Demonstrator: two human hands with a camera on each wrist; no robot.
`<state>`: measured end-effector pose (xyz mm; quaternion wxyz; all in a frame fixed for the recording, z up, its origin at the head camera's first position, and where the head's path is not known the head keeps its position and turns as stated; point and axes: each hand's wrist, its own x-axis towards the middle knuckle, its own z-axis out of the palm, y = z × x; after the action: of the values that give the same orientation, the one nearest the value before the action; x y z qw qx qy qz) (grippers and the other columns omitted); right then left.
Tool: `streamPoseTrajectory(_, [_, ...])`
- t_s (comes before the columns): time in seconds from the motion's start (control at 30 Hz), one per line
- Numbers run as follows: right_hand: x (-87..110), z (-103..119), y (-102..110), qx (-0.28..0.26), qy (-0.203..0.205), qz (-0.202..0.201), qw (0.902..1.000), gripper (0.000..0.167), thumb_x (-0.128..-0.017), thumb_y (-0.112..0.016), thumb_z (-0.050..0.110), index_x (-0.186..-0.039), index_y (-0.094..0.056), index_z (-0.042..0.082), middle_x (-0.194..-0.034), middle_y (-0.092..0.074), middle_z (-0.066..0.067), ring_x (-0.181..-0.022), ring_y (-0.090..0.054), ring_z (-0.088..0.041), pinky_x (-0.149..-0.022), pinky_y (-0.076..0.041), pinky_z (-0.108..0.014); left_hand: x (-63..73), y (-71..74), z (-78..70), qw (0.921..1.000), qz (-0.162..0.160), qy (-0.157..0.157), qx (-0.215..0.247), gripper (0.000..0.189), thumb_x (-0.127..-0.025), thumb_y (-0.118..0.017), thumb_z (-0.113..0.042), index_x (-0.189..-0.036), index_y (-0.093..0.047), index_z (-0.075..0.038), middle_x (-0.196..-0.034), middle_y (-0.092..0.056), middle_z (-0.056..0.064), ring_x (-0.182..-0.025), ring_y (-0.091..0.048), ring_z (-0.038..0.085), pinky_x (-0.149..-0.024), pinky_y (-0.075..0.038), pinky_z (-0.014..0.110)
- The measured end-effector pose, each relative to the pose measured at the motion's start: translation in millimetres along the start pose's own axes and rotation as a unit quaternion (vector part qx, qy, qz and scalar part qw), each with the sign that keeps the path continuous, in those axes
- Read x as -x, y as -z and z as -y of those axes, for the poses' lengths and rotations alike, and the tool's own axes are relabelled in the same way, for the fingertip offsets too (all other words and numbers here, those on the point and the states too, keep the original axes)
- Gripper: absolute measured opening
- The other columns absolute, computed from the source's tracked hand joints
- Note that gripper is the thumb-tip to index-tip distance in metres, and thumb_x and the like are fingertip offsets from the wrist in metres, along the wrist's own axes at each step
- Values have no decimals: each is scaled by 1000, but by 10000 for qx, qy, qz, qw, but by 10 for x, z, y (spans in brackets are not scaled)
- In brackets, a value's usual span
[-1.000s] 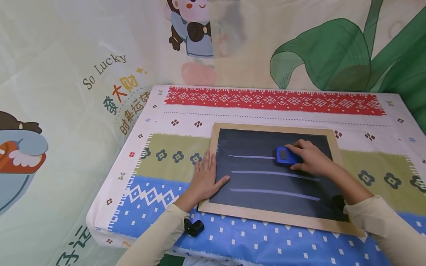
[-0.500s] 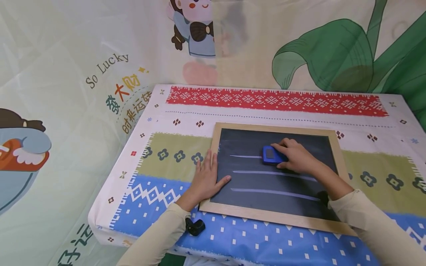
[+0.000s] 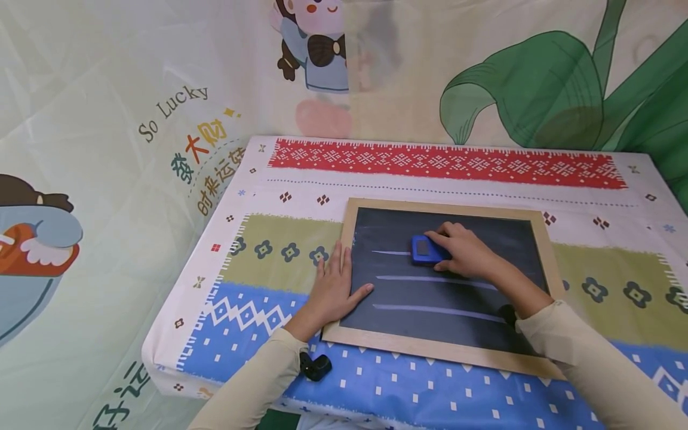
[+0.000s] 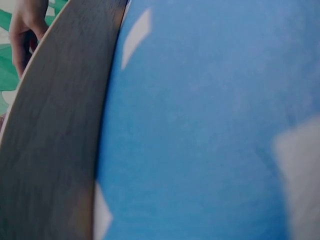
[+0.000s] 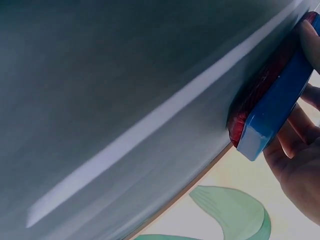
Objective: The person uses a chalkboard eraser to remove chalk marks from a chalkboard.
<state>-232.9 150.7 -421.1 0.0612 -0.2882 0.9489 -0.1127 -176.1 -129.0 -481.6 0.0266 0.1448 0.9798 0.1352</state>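
Note:
A wood-framed blackboard (image 3: 430, 334) lies on the table with three pale chalk lines across it. My right hand (image 3: 466, 251) grips a blue board eraser (image 3: 424, 249) on the top line, whose left part still shows beside it. In the right wrist view the eraser (image 5: 280, 95) has a red underside against the board, and a chalk line (image 5: 145, 127) runs near it. My left hand (image 3: 333, 286) rests with straight fingers on the blackboard's left frame edge. The left wrist view shows the board's wooden edge (image 4: 60, 120), with the right hand (image 4: 27, 25) at top left.
A patterned tablecloth (image 3: 290, 233) covers the table under the board. A black wrist camera (image 3: 315, 366) sits by the left sleeve. Printed curtains (image 3: 398, 107) hang behind and at the left of the table.
My right hand has slid the eraser leftward along the top chalk line, and that line is now shorter. The left hand stays on the frame. The view shifted slightly.

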Motion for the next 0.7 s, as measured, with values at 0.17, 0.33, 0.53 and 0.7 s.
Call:
streamPoseTrajectory(0.17, [-74,78,-10,60,93,23,9999,67,-76,-74,22,-133,-46,2,-117,-48,-21,-103,-45,-34,-90,-37,-51,0,5,-2,10000,35,16,-10,91,-87,-42,-60,-146,-8,0,-153,2,19,-139,-17,34,-110,-7,54])
streamPoseTrajectory(0.33, [-109,138,-5,120,95,76,9999,68,-75,-75,23,-133,-46,2,-118,-48,-20,-104,-45,-33,-91,-37,-51,-1,10,-15,10000,59,-11,-11,91,-87,-41,-60,-146,-8,0,-153,3,19,-139,-17,35,-110,-7,54])
streamPoseTrajectory(0.53, [-148,193,14,164,192,98,9996,68,-76,-74,24,-133,-45,1,-118,-47,-21,-104,-45,-34,-89,-38,-51,0,15,-10,10000,74,21,-41,90,-87,-42,-59,-146,-8,0,-153,3,19,-139,-16,34,-110,-7,54])
streamPoseTrajectory(0.7, [-202,247,-5,219,210,121,9995,68,-76,-74,24,-133,-46,1,-118,-48,-21,-104,-45,-33,-90,-38,-50,1,13,-11,9999,105,44,-28,91,-87,-41,-60,-146,-7,0,-153,4,19,-139,-16,34,-110,-7,54])
